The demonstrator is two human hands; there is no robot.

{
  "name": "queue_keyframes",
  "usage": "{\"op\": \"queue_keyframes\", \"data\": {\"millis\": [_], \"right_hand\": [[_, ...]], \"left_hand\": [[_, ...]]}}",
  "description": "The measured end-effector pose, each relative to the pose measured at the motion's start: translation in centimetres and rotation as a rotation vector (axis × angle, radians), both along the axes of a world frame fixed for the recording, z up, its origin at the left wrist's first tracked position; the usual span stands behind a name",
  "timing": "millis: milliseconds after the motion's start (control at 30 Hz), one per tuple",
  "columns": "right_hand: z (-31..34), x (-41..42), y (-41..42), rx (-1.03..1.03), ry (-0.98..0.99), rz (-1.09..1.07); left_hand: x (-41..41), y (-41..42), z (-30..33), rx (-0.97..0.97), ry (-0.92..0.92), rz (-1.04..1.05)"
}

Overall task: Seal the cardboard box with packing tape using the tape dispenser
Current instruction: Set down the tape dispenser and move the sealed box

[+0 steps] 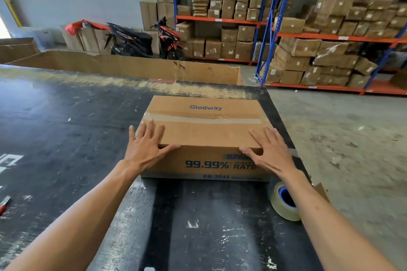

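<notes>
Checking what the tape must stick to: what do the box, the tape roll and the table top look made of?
Box: brown corrugated cardboard, matte, printed blue. Tape roll: glossy clear-tan plastic film on a blue core, probably plastic. Table top: dark, scuffed, slightly shiny sheet, possibly rubber or painted board; hard to tell.

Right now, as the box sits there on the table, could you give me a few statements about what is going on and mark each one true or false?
1. Both hands, left hand and right hand, lie flat on the cardboard box. True.
2. A strip of tape already runs across the box top. True.
3. The right hand grips the tape roll. False: the roll stands on the table near the right forearm, unheld.
4. The box flaps stand open. False: the top is closed.
5. A bicycle is parked by the wall. False: it is a motor scooter.
</notes>
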State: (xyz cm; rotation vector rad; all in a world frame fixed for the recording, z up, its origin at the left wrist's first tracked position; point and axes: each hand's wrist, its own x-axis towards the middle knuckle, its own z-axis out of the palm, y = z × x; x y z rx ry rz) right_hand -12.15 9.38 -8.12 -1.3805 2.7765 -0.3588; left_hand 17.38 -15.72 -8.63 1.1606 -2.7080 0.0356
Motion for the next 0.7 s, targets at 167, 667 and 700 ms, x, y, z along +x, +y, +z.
{"op": "queue_keyframes", "data": {"millis": [167, 667, 700], "right_hand": [[-0.1, 0.0, 0.3, -0.053, -0.038, -0.029], [0.7, 1.0, -0.4, 0.129, 0.200, 0.110], [0.2, 1.2, -0.5, 0.094, 0.195, 0.112]], "left_hand": [[0.1, 0.3, -0.1, -0.014, 0.017, 0.001], [-0.9, 0.4, 0.0, -0.038, -0.059, -0.119], [-0.9, 0.5, -0.2, -0.032, -0.035, -0.112]]}}
